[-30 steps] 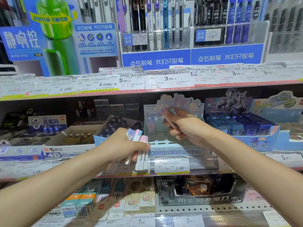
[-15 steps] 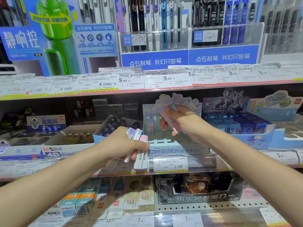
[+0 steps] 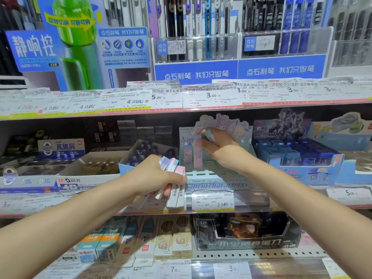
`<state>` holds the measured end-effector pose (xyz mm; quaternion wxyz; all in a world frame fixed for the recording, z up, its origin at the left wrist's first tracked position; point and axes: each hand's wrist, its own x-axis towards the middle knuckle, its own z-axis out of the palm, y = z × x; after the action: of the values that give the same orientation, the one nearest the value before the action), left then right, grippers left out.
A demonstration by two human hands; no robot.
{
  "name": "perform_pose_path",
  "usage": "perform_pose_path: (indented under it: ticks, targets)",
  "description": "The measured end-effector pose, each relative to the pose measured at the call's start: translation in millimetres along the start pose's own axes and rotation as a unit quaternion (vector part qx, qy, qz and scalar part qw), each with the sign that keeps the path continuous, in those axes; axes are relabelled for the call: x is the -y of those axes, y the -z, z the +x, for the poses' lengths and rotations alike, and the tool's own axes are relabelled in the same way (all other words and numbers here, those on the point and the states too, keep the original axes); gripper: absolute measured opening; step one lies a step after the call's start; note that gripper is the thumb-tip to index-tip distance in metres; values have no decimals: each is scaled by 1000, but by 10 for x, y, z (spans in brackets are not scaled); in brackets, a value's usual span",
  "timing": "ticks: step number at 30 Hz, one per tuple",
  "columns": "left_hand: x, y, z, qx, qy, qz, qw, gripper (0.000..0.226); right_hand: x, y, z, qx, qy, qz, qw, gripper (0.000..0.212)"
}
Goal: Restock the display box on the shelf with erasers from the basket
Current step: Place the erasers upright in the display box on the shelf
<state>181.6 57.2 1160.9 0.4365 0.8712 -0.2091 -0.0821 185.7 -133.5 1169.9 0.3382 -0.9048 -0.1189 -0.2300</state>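
Note:
The pastel display box [image 3: 215, 185] with cartoon characters on its back card stands on the middle shelf, its slotted rack mostly bare. Two long erasers [image 3: 192, 156] stand upright in its back left slots. My right hand [image 3: 220, 148] reaches into the box and pinches one blue-and-pink eraser [image 3: 209, 135] near the back card, just right of the standing ones. My left hand [image 3: 155, 176] is in front of the box's left corner, closed around a bundle of several long pastel erasers [image 3: 175, 178]. The basket is out of view.
A white eraser carton [image 3: 88, 178] sits left of the display box and a blue box of dark erasers [image 3: 298, 156] sits right. The upper shelf's price strip [image 3: 201, 97] overhangs the box. Pencil packs and a black sharpener box [image 3: 247, 232] fill the lower shelf.
My right hand has risen slightly and shifted toward the back card, carrying one eraser beside the standing ones. My left hand with its bundle has barely moved.

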Motion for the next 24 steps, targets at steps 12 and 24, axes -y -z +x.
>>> perform_pose_path:
  ticks: [12,24]
  targets:
    - [49,-14,23,-7,-3,-17,1000,24,18,-128,106,-47,17,66,997,17]
    - [65,-15,29,-4,-13,-8,1000,24,-45,-191,67,-46,68,4,997,17]
